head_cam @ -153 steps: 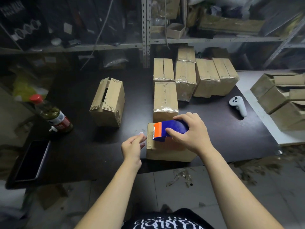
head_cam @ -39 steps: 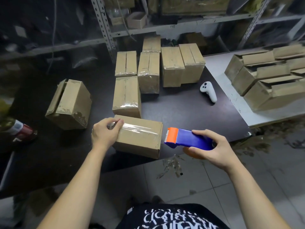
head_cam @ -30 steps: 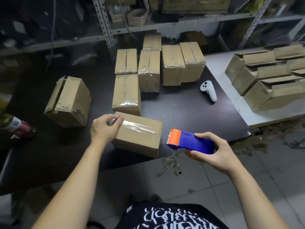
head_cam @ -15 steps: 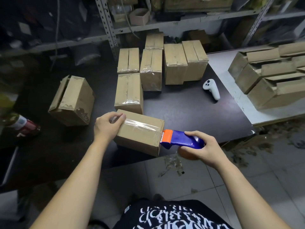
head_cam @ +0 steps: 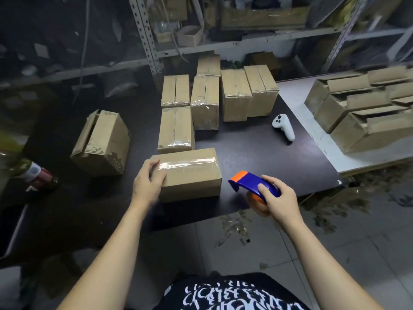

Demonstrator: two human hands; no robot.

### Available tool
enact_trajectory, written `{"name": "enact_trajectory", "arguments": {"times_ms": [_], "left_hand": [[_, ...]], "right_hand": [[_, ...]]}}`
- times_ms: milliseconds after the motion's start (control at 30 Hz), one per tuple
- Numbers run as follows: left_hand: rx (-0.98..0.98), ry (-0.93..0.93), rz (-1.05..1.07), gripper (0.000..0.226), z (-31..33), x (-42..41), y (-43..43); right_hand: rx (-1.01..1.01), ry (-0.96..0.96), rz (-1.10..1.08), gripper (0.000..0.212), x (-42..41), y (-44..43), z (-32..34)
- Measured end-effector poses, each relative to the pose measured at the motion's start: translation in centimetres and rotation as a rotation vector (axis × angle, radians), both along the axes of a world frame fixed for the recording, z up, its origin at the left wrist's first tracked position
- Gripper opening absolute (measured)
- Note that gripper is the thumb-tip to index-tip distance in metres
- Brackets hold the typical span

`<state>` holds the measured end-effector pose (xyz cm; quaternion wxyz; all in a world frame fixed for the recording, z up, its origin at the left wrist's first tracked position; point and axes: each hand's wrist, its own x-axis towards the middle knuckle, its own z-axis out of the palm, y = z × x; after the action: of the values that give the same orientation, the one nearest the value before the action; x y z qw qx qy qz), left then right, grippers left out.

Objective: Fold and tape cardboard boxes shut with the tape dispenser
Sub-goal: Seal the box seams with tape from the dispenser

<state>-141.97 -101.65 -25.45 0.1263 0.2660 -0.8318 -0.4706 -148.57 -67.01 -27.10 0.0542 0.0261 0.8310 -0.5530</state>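
Off comes the dispenser (head_cam: 254,185)! Half a second ago its orange nose was pressed to the box's right end; now it sits clear of the cardboard, just to the right, with bare counter (head_cam: 257,151) between them, so the tape looks cut. The right hand (head_cam: 278,195) has its grip clenched around the blue body, thumb on top, the roll tucked under the palm. The left hand (head_cam: 148,183) hasn't budged, and its grip lies flat and pressing on the box (head_cam: 190,175) at the left end, fingers draped over the top, nothing enclosed.

That box sits at the near counter edge, a shiny strip of tape (head_cam: 185,164) running the length of its lid. The seam reads as sealed, so this step is wrapping up. Next move, by my call: smooth the tape ends down, then slide this one up to the taped boxes (head_cam: 205,104) behind and reach for the untaped box (head_cam: 102,142) off to the left, flaps loose. That needs the left hand free, and the dispenser kept ready or parked.

Dispenser right of the box, near, not touching.
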Motion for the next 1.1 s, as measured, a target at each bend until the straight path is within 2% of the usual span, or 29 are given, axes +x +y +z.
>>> {"name": "enact_trajectory", "arguments": {"times_ms": [167,200,267,367,433,467,567,767,900,967,1033,1100], "left_hand": [[0.022,0.016,0.008,0.039,0.2,1.1,-0.7],[0.033,0.011,0.005,0.045,0.3,1.5,-0.8],[0.049,-0.007,0.021,0.055,0.4,2.1,-0.9],[0.026,-0.058,0.085,0.067,0.6,3.0,-0.7],[0.002,-0.089,0.124,0.059,0.9,3.7,-0.1],[-0.011,-0.098,0.141,0.054,1.1,4.1,0.3],[-0.038,-0.136,0.191,0.051,1.2,5.0,1.4],[-0.095,-0.214,0.294,0.062,1.1,5.0,4.6],[-0.101,-0.302,0.246,0.068,1.9,4.3,6.2],[-0.184,-0.35,0.211,0.068,2.5,4.1,6.7],[-0.32,-0.249,0.211,0.06,3.2,4.0,6.9],[-0.302,0.019,0.167,0.041,4.6,3.5,6.9]], "right_hand": [[-0.234,-0.155,-0.211,0.049,-0.7,-1.6,0.3],[-0.298,-0.202,-0.236,0.047,-0.6,-2.1,0.4],[-0.406,-0.269,-0.243,0.027,0.0,-3.3,0.7],[-0.416,-0.349,-0.211,0.031,1.1,-4.6,0.2],[-0.383,-0.36,-0.166,0.05,1.6,-5.2,-0.1],[-0.38,-0.355,-0.152,0.053,1.9,-5.5,0.1],[-0.36,-0.29,-0.108,0.049,2.4,-6.3,0.5],[-0.319,-0.134,0.007,0.043,3.6,-7.0,1.2],[-0.18,0.027,0.134,0.048,4.3,-6.7,2.1],[-0.149,0.093,0.191,0.05,4.5,-6.6,2.9],[-0.115,0.156,0.25,0.052,4.7,-6.3,3.7],[-0.074,0.214,0.314,0.054,4.7,-6.0,4.4]]}}
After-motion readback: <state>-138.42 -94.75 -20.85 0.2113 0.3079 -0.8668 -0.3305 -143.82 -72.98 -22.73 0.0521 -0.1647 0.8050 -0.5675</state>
